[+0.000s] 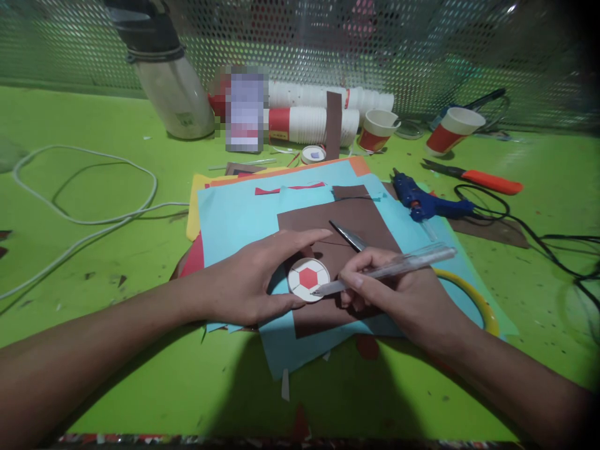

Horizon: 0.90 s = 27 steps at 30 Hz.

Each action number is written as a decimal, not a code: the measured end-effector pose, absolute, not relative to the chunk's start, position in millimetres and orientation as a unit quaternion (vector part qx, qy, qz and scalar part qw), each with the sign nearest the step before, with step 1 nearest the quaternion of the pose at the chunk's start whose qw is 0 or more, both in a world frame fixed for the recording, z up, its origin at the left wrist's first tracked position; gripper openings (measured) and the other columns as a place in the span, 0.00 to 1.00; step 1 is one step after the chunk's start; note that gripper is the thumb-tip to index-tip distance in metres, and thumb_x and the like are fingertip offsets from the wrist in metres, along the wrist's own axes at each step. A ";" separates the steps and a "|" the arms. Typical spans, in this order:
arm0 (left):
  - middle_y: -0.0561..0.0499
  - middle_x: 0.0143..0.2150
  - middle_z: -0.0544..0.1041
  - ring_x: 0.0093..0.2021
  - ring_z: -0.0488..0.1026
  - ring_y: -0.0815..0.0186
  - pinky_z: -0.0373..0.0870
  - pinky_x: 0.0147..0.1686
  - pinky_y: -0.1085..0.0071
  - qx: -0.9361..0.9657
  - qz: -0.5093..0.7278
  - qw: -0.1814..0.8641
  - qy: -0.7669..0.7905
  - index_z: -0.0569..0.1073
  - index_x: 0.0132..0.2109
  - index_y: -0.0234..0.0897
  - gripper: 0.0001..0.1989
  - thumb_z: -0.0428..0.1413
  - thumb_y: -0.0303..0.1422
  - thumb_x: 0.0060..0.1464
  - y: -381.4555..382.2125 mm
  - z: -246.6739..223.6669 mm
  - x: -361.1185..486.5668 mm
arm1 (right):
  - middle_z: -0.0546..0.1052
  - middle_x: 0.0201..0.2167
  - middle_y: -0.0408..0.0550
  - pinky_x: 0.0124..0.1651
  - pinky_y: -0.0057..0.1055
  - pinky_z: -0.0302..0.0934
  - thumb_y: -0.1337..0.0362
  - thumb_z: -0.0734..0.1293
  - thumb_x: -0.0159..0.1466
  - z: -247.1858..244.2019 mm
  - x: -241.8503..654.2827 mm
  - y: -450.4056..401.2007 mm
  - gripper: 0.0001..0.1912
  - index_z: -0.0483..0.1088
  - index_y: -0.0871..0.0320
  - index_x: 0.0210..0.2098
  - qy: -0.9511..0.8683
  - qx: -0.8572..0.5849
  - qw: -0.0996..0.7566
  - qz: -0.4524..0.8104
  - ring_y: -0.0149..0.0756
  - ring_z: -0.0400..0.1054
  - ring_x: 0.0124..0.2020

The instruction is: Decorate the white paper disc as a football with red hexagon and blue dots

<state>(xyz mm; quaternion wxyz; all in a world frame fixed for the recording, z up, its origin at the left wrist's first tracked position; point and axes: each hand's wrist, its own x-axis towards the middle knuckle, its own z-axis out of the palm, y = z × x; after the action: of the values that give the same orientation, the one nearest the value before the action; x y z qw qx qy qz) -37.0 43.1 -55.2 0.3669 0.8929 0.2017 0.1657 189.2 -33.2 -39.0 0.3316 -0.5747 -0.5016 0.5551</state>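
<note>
A round white disc (300,292) with a red hexagon at its centre and thin dark lines lies over brown paper (375,231). My left hand (255,272) grips the disc's edge, thumb below and fingers above. In my right hand (389,284) is a clear pen (412,259), its tip touching the lower right of the disc. Scissors lie under my right hand, with their blades (345,235) pointing up-left and a yellow handle (487,312) at the right. Light blue sheets (234,219) are stacked beneath.
A blue glue gun (422,199) and an orange-handled cutter (492,181) lie at the right. Behind stand two paper cups (377,131), stacked white cups (309,125), a phone (245,119) and a large bottle (173,94). A white cable (94,222) loops at left.
</note>
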 end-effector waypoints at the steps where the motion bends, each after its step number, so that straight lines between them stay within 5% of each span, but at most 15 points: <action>1: 0.45 0.64 0.65 0.59 0.67 0.54 0.66 0.57 0.56 0.893 0.165 0.366 0.201 0.50 0.68 0.47 0.37 0.58 0.34 0.56 43.2 -55.1 -36.9 | 0.76 0.24 0.43 0.28 0.23 0.65 0.62 0.67 0.63 -39.0 189.1 -33.4 0.07 0.69 0.57 0.29 -0.502 -0.575 0.331 0.555 0.27 0.68 0.24; 27: 0.45 0.63 0.66 0.59 0.66 0.55 0.66 0.57 0.57 0.893 0.160 0.366 0.206 0.50 0.69 0.45 0.38 0.58 0.33 0.55 43.3 -54.6 -36.7 | 0.76 0.24 0.42 0.29 0.23 0.66 0.62 0.68 0.63 -37.2 189.1 -35.4 0.07 0.69 0.56 0.30 -0.491 -0.573 0.338 0.562 0.27 0.70 0.26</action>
<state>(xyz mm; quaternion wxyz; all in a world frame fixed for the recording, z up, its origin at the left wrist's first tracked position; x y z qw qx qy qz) -36.7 43.3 -54.6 0.3657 0.8935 0.2055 0.1605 189.1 -35.4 -37.2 0.3377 -0.5735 -0.4914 0.5617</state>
